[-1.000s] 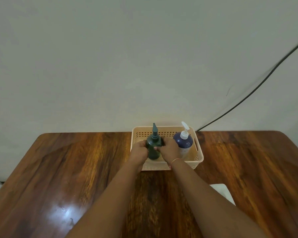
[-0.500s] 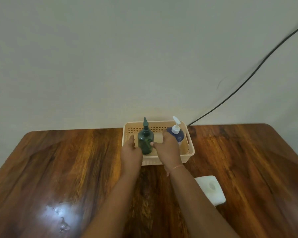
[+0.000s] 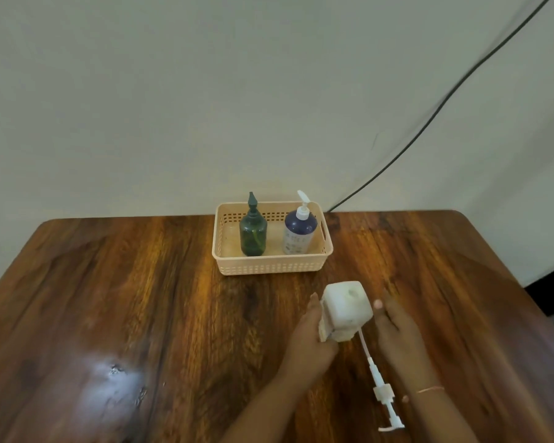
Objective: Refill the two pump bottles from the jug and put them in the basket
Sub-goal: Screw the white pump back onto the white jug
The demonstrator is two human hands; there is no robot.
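Upper frame: pale wall [image 3: 173, 91]. Below: glossy wooden table [image 3: 141, 298]. From upper right: 1 black cable [image 3: 429, 123] slanting down. Lower right: 2 hands flanking the white jug [image 3: 347, 310], left hand [image 3: 311, 334] flat against its left side, right hand [image 3: 397, 330] spread, fingers straight, just beside its right. Centre: beige basket [image 3: 271, 266] holding green bottle [image 3: 253, 233] and blue bottle [image 3: 299, 233], both upright. Loose pump [image 3: 385, 393] lying between the forearms.

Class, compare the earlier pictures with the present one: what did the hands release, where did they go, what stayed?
Both hands let go of the green bottle and drew back toward the person. The left hand now lies against the white jug; the right hand is open beside it. The green bottle and blue bottle stay upright in the basket.
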